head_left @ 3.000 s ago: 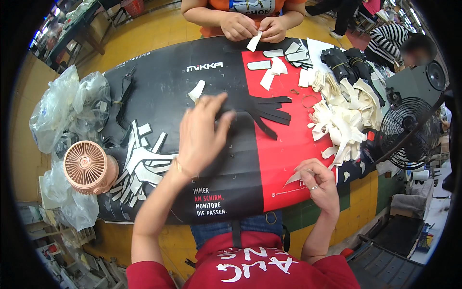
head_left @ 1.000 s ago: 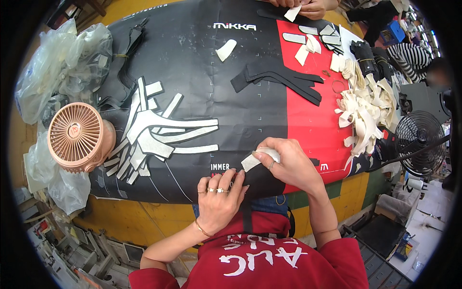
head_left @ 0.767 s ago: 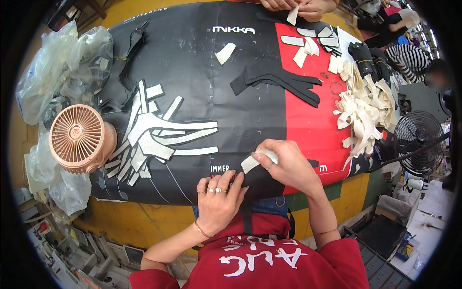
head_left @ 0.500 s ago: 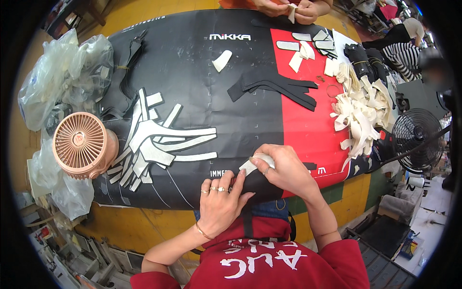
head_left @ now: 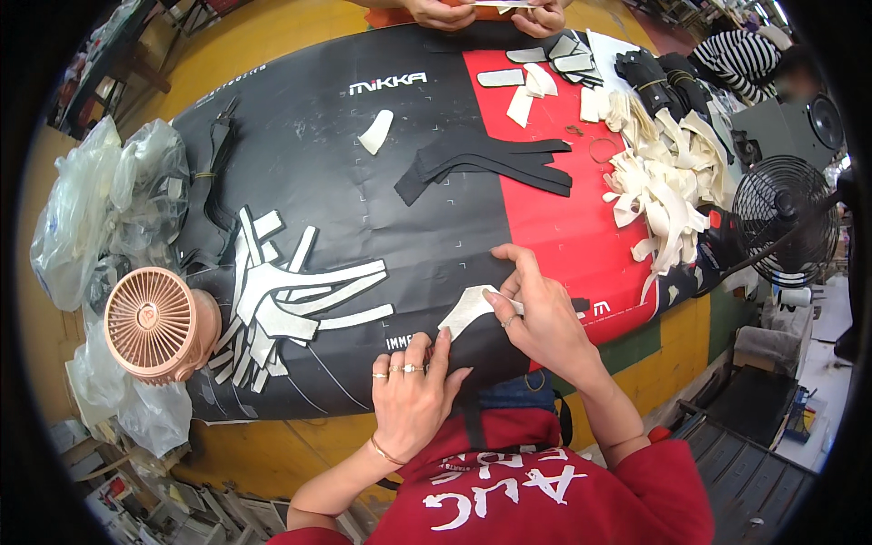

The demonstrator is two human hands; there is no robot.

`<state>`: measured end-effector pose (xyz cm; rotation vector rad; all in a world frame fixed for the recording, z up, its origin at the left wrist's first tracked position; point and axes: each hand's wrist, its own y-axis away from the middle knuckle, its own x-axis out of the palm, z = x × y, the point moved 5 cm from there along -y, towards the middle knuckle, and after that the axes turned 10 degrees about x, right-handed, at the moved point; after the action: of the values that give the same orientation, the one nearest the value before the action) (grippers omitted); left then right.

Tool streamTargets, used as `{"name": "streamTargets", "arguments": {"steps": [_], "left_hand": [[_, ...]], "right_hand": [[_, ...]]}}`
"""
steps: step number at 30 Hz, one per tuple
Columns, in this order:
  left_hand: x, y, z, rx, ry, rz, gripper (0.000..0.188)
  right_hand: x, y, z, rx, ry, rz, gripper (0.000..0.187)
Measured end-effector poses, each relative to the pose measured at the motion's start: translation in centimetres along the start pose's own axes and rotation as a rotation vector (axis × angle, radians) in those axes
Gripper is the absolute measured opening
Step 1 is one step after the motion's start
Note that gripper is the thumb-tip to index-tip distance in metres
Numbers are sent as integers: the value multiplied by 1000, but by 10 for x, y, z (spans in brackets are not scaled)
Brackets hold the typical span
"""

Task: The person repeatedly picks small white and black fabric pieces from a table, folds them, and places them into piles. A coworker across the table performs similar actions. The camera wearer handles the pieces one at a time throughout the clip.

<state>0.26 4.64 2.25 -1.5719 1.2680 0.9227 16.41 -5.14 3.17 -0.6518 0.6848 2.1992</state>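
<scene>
A white curved fabric strip [head_left: 465, 309] lies on the black table covering in front of me. My left hand [head_left: 411, 400], with rings on its fingers, rests an index fingertip on the strip's lower left end; its thumb stands apart. Over the strip's other end is my right hand [head_left: 547, 325], its thumb pressing down and its index finger stretched away from the surface. Part of that end is hidden under the hand. To the left lies a pile of white strips with dark edges [head_left: 272, 291]. Farther off are black fabric strips [head_left: 481, 162] and a lone white piece [head_left: 376, 133].
Plastic bags [head_left: 73, 218] and a pink fan [head_left: 156, 322] stand at left. A heap of cream fabric pieces [head_left: 668, 177] lies at right, beside a black fan [head_left: 786, 213]. Across the table, another person's hands [head_left: 486, 13] hold something pale near several white pieces [head_left: 501, 79].
My right hand has loosened its pinch, lifting its index finger, and the strip now lies flatter. The view has shifted. The other person's hands have moved apart.
</scene>
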Motion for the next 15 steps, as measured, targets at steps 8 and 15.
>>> {"name": "streamTargets", "arguments": {"steps": [8,15], "left_hand": [[-6,-5,-1,6,6,42,56],[10,-39,-13,126,185,90,77]], "right_hand": [[5,-1,-6,52,7,-40,44],[4,3,-2,24,175,-142,39]]}}
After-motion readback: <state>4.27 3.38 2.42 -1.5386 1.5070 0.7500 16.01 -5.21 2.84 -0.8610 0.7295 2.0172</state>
